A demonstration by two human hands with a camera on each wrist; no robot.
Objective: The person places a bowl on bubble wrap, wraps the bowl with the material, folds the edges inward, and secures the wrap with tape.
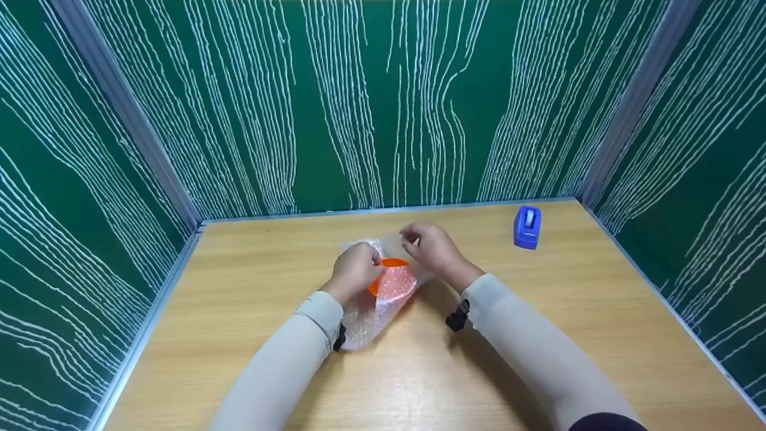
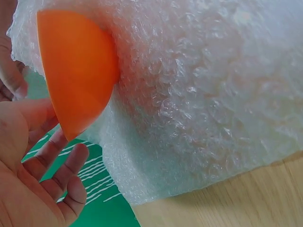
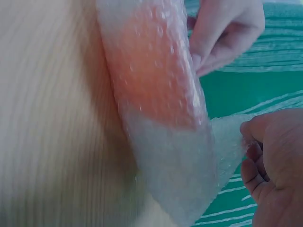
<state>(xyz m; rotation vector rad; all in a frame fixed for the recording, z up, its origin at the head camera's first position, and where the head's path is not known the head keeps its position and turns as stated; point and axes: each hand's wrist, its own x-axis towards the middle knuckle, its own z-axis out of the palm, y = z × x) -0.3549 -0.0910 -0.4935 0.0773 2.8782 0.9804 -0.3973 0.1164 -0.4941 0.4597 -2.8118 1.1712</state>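
Note:
An orange bowl [image 1: 395, 263] lies in a sheet of bubble wrap [image 1: 361, 323] at the middle of the table, partly covered by the wrap. In the left wrist view the bare side of the bowl [image 2: 78, 66] shows beside the bubble wrap [image 2: 189, 94]. My left hand [image 1: 355, 270] pinches the bowl at its rim, its other fingers loosely bent. At the far side of the bowl, my right hand [image 1: 435, 250] pinches a corner of the bubble wrap; the right wrist view shows this corner stretched toward the right hand [image 3: 281, 163].
A blue tape dispenser [image 1: 526, 227] stands at the back right of the wooden table [image 1: 239, 299]. Green walls [image 1: 335, 108] with white wavy lines enclose the table at the back and both sides, joined by grey metal posts [image 1: 128, 108].

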